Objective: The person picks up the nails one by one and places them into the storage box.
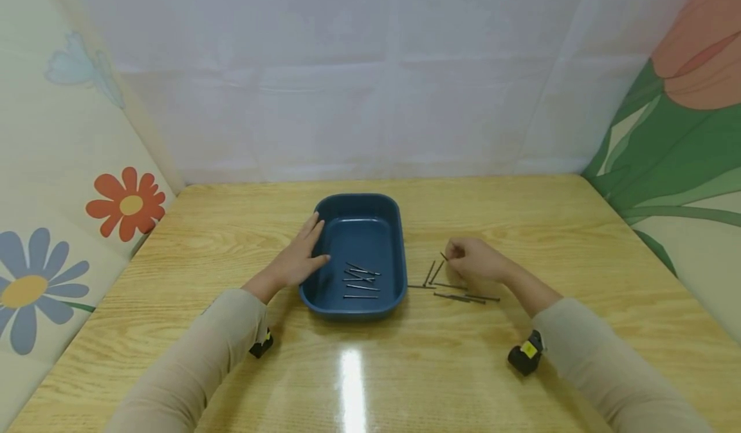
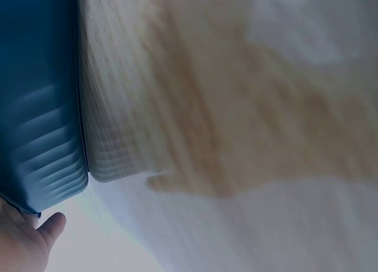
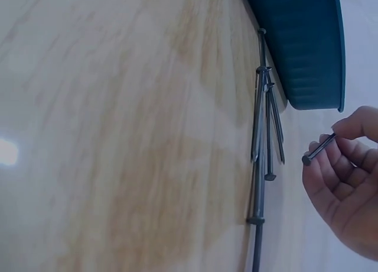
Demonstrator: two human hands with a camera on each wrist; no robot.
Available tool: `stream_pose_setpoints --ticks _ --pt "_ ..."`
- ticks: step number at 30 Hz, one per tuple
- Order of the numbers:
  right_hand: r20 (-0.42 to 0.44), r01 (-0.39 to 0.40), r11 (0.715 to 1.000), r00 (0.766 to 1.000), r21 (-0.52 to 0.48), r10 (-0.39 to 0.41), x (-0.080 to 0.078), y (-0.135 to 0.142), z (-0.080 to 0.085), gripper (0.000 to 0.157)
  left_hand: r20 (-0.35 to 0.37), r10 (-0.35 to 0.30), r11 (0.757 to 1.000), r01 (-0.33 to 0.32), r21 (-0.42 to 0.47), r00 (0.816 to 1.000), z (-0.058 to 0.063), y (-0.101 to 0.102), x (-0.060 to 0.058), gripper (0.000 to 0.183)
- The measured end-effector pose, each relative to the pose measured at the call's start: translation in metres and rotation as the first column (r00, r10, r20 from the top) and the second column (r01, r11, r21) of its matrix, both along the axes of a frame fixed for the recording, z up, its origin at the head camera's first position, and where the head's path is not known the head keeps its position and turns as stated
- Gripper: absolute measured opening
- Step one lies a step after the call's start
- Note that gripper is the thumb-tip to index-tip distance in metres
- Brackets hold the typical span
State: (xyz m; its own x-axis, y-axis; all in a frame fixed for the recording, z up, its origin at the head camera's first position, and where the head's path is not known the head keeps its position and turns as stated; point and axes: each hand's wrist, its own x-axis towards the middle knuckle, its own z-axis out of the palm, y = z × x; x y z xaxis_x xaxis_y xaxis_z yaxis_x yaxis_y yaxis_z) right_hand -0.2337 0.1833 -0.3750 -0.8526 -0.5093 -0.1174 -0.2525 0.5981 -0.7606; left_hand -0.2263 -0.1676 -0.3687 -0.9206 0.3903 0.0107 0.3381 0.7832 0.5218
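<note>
A blue rectangular tray point(image 1: 370, 233) sits on the table, with several dark nails point(image 1: 361, 287) lying in its near part. My left hand point(image 1: 297, 259) rests on the tray's left rim, its fingers extended along that side and the thumb reaching over the inside. In the left wrist view, part of this hand point(image 2: 23, 242) shows at the tray's corner. Right of the tray, my right hand point(image 1: 477, 259) pinches one nail point(image 3: 319, 149) between thumb and fingers, its head pointing away from the thumb. Below that hand, loose nails point(image 1: 457, 297) lie in a scattered group on the table.
The wooden table point(image 1: 278, 381) runs back to a white cloth wall point(image 1: 370, 98). Flower-printed panels point(image 1: 130, 204) stand along the left and right sides. One loose nail point(image 1: 420, 286) lies right against the tray's right wall.
</note>
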Motion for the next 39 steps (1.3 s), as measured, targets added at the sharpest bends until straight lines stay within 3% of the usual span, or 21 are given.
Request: stream_pose_setpoints --ticks 16,30,39 --pt "0.031 0.027 0.991 0.999 -0.134 -0.023 -0.002 -0.02 0.009 0.021 -0.006 -0.007 1.0 0.007 -0.012 1.0 -0.002 -0.001 -0.002 0.069" --pt "0.081 0.039 0.959 0.997 -0.28 -0.017 -0.006 -0.047 0.025 0.019 -0.014 -0.007 1.0 0.007 -0.015 1.0 -0.002 -0.001 -0.004 0.069" --pt "0.094 0.033 0.941 0.996 -0.337 -0.001 -0.01 -0.06 0.026 0.016 -0.014 0.001 1.0 -0.001 -0.011 1.0 -0.004 -0.001 -0.005 0.069"
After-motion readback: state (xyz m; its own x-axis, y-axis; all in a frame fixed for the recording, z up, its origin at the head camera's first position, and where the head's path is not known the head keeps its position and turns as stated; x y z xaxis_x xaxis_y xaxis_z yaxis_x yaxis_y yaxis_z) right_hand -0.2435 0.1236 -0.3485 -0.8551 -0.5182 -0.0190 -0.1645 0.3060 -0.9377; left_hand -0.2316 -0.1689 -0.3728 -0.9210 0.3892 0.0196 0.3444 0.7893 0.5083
